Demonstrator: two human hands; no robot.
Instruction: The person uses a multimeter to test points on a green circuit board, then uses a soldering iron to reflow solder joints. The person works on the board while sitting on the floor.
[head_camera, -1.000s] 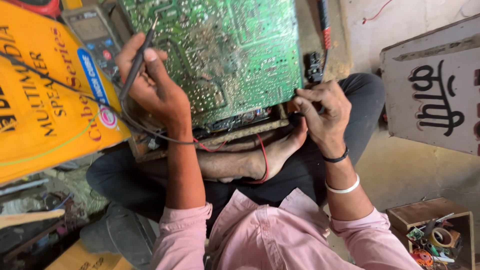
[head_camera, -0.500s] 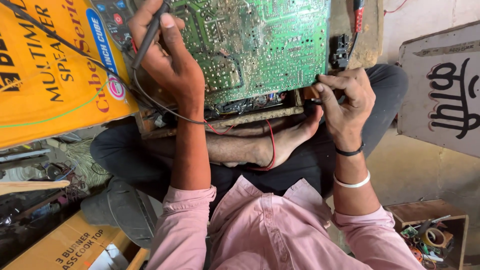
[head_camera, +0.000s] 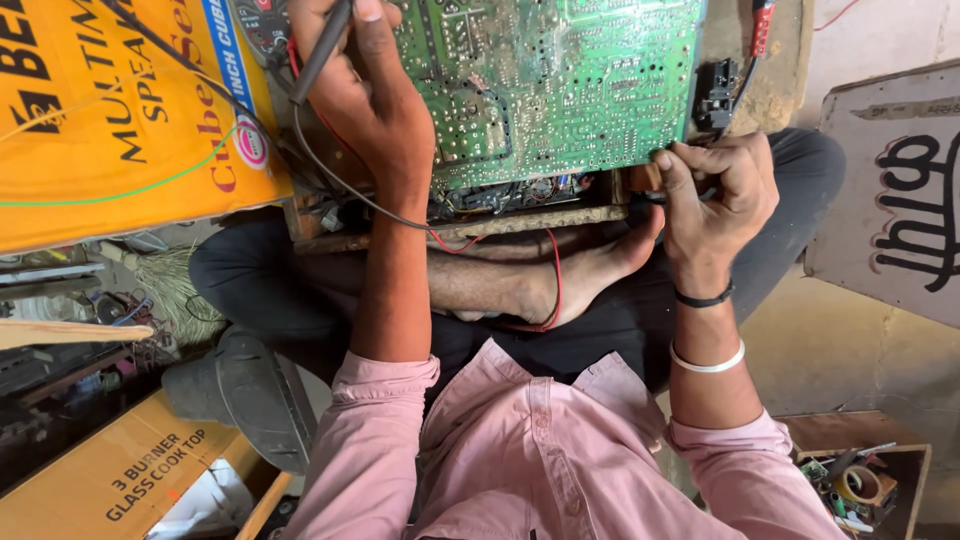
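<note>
Green circuit board (head_camera: 545, 85) between both hands, apparently gripped.

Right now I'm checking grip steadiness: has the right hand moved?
No. The right hand stays at the green circuit board's lower right corner, above the foot.

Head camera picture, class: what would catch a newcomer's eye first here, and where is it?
The big green circuit board at top centre, resting over the person's crossed legs. The left hand holds a dark probe against its left part, the right hand pinches its lower right corner. A bright orange box fills the upper left.
</note>
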